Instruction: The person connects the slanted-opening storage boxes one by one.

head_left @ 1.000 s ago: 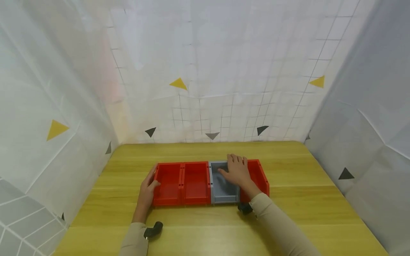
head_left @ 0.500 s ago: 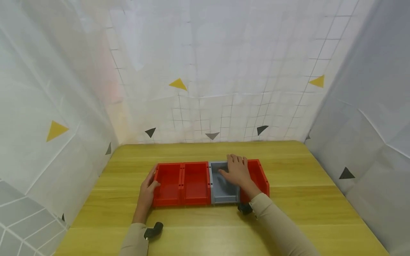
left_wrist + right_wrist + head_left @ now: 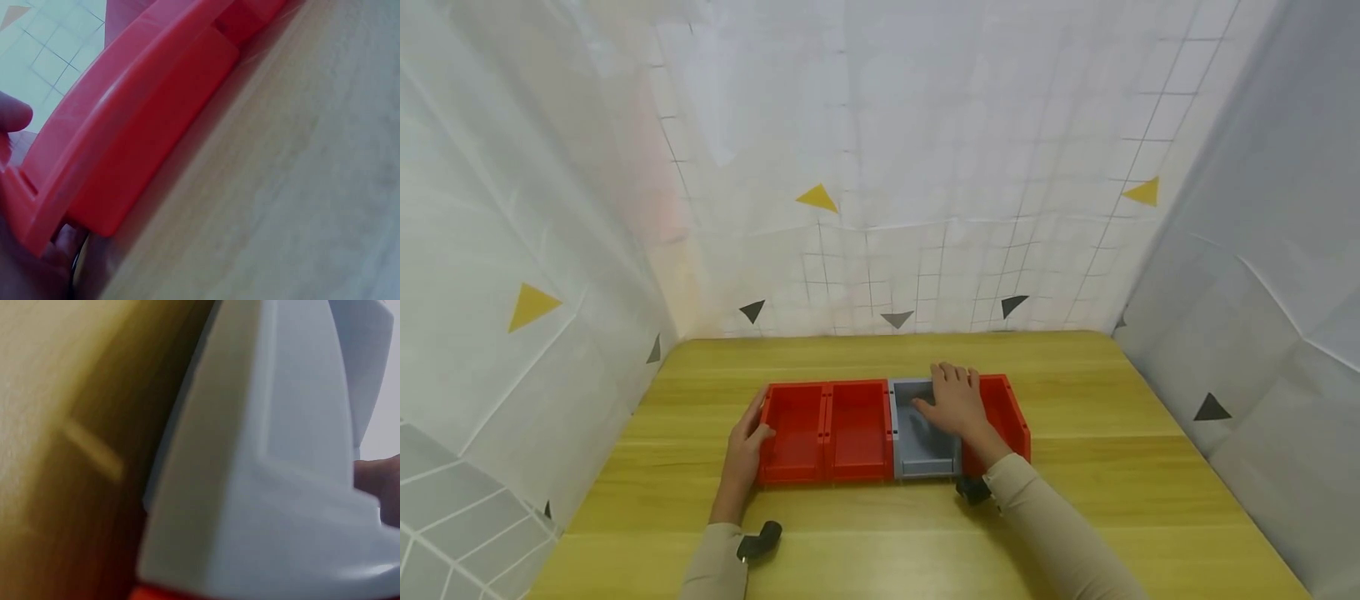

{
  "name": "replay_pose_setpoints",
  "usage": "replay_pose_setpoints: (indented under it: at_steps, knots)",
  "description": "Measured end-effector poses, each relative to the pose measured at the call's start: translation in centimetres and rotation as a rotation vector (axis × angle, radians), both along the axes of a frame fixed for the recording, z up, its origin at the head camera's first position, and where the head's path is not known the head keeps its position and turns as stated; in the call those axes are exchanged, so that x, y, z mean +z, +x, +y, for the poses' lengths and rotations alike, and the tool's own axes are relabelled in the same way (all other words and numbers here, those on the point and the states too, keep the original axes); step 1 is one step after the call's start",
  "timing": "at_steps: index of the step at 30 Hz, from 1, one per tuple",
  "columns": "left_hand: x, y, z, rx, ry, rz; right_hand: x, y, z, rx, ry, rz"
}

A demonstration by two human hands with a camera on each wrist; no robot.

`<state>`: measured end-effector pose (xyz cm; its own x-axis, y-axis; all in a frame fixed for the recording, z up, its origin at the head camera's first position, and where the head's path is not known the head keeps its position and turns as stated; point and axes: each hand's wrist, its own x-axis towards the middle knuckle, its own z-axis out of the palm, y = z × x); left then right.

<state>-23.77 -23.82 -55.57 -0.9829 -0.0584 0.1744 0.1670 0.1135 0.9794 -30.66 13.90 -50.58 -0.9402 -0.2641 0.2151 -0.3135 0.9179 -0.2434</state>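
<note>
Two red plastic storage bins (image 3: 796,429) (image 3: 859,429), a grey bin (image 3: 921,437) and another red bin (image 3: 1003,408) stand side by side in a row. My left hand (image 3: 743,446) grips the leftmost bin by its left wall, thumb over the rim, fingers outside. The left wrist view shows that red bin (image 3: 144,131) between thumb and fingers. My right hand (image 3: 958,404) lies across the joint of the grey bin and the rightmost bin. Its thumb reaches into the grey bin, and its fingers bend over the back rim, fingertips hidden. The right wrist view shows the grey bin's front (image 3: 281,531).
The bins stand on a yellow wood-grain table (image 3: 880,533). Pale sheets (image 3: 895,167) with printed triangles and lines enclose its back and sides. A black wrist-worn piece (image 3: 760,542) sticks out at the left sleeve, and another (image 3: 973,490) is at the right.
</note>
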Motion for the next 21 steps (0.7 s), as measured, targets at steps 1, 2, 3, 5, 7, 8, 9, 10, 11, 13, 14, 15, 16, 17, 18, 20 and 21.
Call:
replay_pose_setpoints:
  at_steps: [1,2,3,5,7,8,9,10,11,13,14,15,16,17,18,20,21]
  knots:
    - [-0.04,0.04,0.02,-0.002,0.000,-0.001,0.00,0.08,0.03,0.000,0.001,-0.001]
    - [-0.10,0.05,0.03,-0.004,0.000,-0.003,0.03,0.17,0.05,0.000,0.000,-0.002]
    - [-0.16,0.06,0.04,-0.005,0.001,-0.004,0.09,0.27,0.08,-0.001,-0.001,-0.003]
    - [-0.23,0.08,0.09,-0.008,0.006,-0.012,0.10,0.37,0.16,0.000,-0.002,-0.003]
    - [-0.25,0.10,0.14,-0.011,0.007,-0.016,0.06,0.39,0.23,0.001,-0.001,-0.002]
    - [-0.25,0.08,0.16,-0.009,0.006,-0.019,0.06,0.39,0.27,0.001,-0.003,-0.002]
    - [-0.24,0.06,0.18,-0.008,0.006,-0.020,0.06,0.38,0.31,0.001,-0.004,-0.004]
    - [-0.21,0.03,0.20,-0.008,0.003,-0.022,0.04,0.33,0.36,0.000,-0.004,-0.006]
    - [-0.19,-0.04,0.20,-0.007,0.002,-0.023,0.03,0.29,0.39,-0.002,-0.005,-0.011]
    - [-0.10,-0.20,0.19,-0.005,0.001,-0.024,0.02,0.18,0.45,-0.009,-0.002,-0.018]
    - [-0.08,-0.31,0.17,-0.006,0.000,-0.025,0.01,0.13,0.46,-0.012,-0.002,-0.022]
    - [-0.07,-0.41,0.13,-0.007,0.000,-0.022,-0.02,0.06,0.47,-0.016,0.003,-0.026]
    - [-0.03,-0.46,0.11,-0.006,-0.002,-0.022,-0.02,0.00,0.45,-0.019,0.005,-0.031]
    - [-0.03,-0.50,0.08,-0.005,0.002,-0.018,-0.03,-0.05,0.41,-0.019,0.006,-0.036]
    - [0.00,-0.48,0.05,-0.002,0.000,-0.019,-0.05,-0.12,0.37,-0.018,0.011,-0.038]
    - [-0.05,-0.41,-0.04,0.004,-0.005,-0.009,-0.04,-0.19,0.27,-0.012,0.013,-0.038]
    - [-0.07,-0.34,-0.07,0.007,-0.005,-0.004,-0.05,-0.23,0.22,-0.011,0.017,-0.039]
